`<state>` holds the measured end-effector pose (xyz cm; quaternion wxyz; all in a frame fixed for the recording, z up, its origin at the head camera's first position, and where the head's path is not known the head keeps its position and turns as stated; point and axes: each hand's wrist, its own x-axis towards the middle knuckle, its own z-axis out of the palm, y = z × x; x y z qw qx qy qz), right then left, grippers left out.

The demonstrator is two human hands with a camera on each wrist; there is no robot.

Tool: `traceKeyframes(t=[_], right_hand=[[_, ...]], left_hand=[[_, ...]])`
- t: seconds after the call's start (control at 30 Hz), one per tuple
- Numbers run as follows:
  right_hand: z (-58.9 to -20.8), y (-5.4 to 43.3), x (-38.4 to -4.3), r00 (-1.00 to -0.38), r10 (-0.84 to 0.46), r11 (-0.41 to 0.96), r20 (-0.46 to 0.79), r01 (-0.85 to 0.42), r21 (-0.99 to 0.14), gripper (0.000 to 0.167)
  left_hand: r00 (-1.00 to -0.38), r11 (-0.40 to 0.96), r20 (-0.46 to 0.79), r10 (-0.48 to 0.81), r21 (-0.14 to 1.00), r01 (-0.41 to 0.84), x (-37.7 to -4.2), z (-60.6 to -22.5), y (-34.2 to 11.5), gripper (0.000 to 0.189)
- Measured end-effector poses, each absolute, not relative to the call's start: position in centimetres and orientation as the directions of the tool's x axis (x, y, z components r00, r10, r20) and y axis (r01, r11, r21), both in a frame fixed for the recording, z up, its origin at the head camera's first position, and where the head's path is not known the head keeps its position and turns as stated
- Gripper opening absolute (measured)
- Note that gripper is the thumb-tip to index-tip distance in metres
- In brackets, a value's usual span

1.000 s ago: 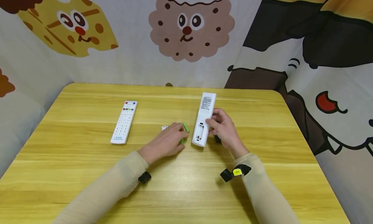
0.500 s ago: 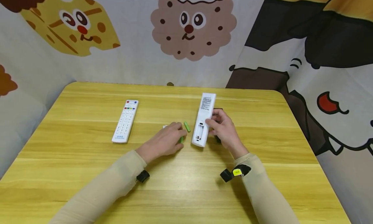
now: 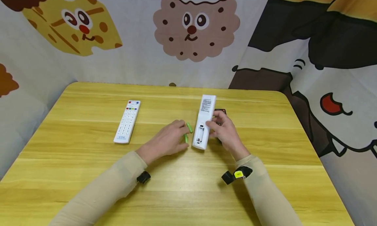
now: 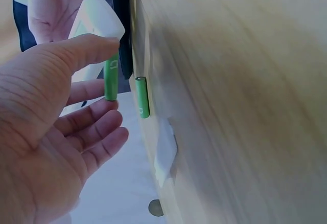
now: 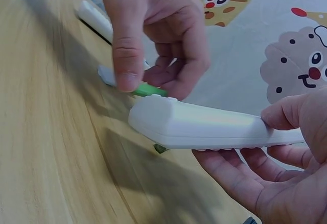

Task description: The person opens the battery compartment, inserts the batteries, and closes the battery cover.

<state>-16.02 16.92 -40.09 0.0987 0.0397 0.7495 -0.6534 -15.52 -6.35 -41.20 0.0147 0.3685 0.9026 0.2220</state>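
My left hand (image 3: 166, 139) pinches a green battery (image 4: 111, 78) between thumb and fingertips, above the table. A second green battery (image 3: 189, 128) lies on the tabletop just beyond those fingers. My right hand (image 3: 225, 131) grips a white remote control (image 3: 204, 121) by its side, thumb on the back and fingers underneath. The back, with printed text, faces up and its battery compartment (image 3: 200, 134) is uncovered, metal contacts showing. The pinched battery is close beside the remote's lower end. A small white piece (image 4: 165, 152), shaped like a battery cover, lies on the table; my left hand hides it in the head view.
Another white remote control (image 3: 127, 122) lies buttons up on the left of the wooden table (image 3: 176, 193). A dark flat object (image 3: 220, 111) sits behind my right hand, partly hidden. A cartoon-printed curtain (image 3: 132, 65) hangs along the table's back edge.
The white remote has shifted slightly left, towards my left hand, uncovering more of the dark object. My left hand, with the battery, has come a little closer to the remote and covers the white piece.
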Motion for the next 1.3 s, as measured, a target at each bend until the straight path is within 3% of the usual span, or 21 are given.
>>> traceKeyframes(t=[0.43, 1.3], right_hand=[[-40.3, 16.3, -15.7, -0.973, -0.103, 0.134, -0.205, 0.191, -0.972, 0.036], [-40.5, 15.7, -15.6, -0.969, -0.133, 0.131, -0.209, 0.191, -0.973, 0.036]], left_hand=[[-0.713, 0.584, 0.267, 0.649, 0.425, 0.691, -15.8, -40.3, -5.8, 0.038], [-0.698, 0.573, 0.295, 0.653, 0.409, 0.71, -15.8, -39.9, -4.7, 0.04]])
